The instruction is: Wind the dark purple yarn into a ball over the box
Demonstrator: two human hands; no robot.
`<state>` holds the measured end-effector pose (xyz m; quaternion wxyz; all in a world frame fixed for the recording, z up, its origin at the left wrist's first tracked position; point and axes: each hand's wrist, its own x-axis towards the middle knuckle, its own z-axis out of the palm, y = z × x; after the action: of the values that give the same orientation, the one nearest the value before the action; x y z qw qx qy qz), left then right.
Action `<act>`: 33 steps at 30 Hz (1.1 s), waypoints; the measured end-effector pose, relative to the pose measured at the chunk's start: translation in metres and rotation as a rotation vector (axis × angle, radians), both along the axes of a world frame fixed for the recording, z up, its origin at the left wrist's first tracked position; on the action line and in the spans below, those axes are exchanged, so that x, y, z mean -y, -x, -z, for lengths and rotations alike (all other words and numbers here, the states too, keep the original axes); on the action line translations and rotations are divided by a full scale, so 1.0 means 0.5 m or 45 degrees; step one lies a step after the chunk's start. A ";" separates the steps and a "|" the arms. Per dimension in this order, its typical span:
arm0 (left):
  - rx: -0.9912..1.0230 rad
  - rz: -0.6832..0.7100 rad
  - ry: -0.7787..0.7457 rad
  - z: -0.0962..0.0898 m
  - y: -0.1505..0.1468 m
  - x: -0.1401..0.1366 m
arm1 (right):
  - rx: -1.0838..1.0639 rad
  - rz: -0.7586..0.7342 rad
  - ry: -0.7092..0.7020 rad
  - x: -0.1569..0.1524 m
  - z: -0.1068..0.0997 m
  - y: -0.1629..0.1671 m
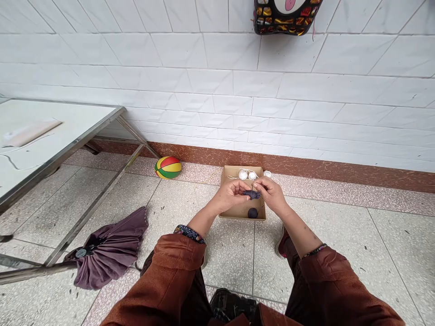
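Observation:
My left hand (231, 197) is closed round one end of a small bundle of dark yarn (251, 194), held level above a shallow cardboard box (238, 212). At the bundle's right end, my right hand (271, 194) pinches what looks like a strand of the same yarn between thumb and fingertips. Inside the box lie a dark yarn ball (252, 213) near the front and two white yarn balls (243, 174) at the back, with loose white thread beside them. Another white ball (268, 174) sits just outside the box's back right corner.
A striped ball (168, 167) rests by the tiled wall (204, 90). To the left stands a metal-framed table (68, 113) with a pale roll (34, 132) on it. Purple cloth (112, 249) lies by its leg. A patterned bag (287, 18) hangs on the wall.

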<state>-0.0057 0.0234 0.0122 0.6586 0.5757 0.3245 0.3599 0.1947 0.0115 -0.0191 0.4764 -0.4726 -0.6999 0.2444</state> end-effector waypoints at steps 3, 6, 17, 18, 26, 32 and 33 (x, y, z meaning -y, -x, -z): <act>0.167 -0.106 0.085 0.002 0.005 -0.009 | 0.019 -0.062 -0.003 0.007 0.017 0.022; 0.180 -0.284 0.095 0.013 0.007 -0.021 | 0.102 -0.154 -0.029 0.024 0.022 0.043; -0.124 -0.235 -0.028 0.029 -0.002 -0.018 | 0.026 -0.103 -0.047 0.021 -0.029 0.005; -0.095 -0.192 -0.002 0.028 -0.001 -0.016 | 0.012 -0.058 -0.038 0.017 -0.028 -0.001; 0.218 -0.009 0.234 0.006 0.002 -0.004 | -0.028 0.029 0.040 0.004 0.011 0.013; 0.378 -0.156 0.354 0.009 0.006 -0.011 | 0.100 -0.047 0.016 0.016 0.027 0.038; 0.388 -0.165 0.364 0.011 0.007 -0.012 | 0.103 -0.047 0.008 0.018 0.027 0.040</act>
<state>-0.0090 0.0295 0.0067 0.7505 0.3934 0.3052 0.4345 0.1750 0.0025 -0.0325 0.4416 -0.4707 -0.7265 0.2360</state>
